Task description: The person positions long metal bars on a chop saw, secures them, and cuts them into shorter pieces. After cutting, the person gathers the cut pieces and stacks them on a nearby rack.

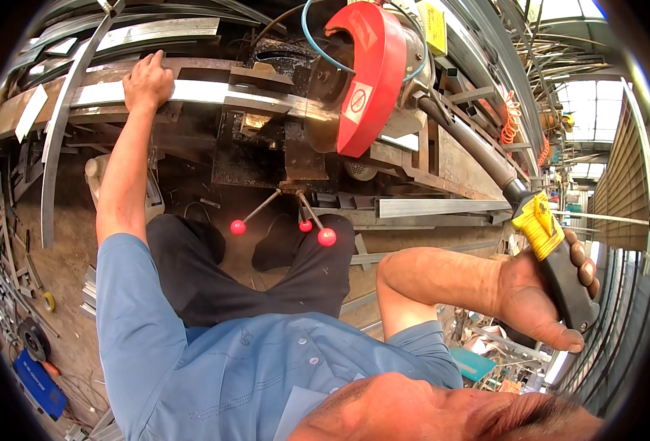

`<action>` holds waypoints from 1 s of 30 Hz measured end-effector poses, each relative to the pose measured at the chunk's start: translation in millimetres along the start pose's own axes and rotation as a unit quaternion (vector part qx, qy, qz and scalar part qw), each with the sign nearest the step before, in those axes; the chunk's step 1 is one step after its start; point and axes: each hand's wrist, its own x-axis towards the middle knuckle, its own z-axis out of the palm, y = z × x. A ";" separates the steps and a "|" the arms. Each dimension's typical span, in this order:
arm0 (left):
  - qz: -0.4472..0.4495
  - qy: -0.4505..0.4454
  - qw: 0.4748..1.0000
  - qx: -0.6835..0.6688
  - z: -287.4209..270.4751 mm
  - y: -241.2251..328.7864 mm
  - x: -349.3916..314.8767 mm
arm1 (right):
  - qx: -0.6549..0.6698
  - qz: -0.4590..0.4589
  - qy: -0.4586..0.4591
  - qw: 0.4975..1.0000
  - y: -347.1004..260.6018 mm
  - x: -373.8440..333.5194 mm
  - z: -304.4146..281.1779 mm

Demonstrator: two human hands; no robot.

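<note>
Left hand [147,82] pressed flat on the metal strip [200,92], which ran lengthwise to the right into the red-guarded saw [365,73], while my right hand [549,294] was clenched on the saw handle [560,264].

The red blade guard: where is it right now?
In the head view, the red blade guard sits top centre, over the metal bar, between the left hand and right hand.

my left hand [147,79] rests on a bare metal bar [193,92], smooth and bright. my right hand [549,294] grips a matt black plastic handle [569,283] with a yellow band. the blade guard [369,73] is glossy red painted metal. the counter [251,158] is dark, rusty, rough steel. the lever knobs [326,237] are shiny red plastic.
</note>
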 end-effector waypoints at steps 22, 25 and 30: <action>-0.002 0.000 1.000 -0.003 -1.6 1.0 -1.7 | 0.010 0.011 0.007 1.000 -1.1 -3.2 -0.4; -0.005 -0.006 1.000 -0.006 -2.2 1.6 -2.3 | -0.052 0.006 0.067 0.996 -1.1 -3.6 4.7; -0.004 -0.010 1.000 -0.005 -2.5 1.1 -1.6 | -0.073 0.007 0.097 0.993 -0.7 -3.9 8.2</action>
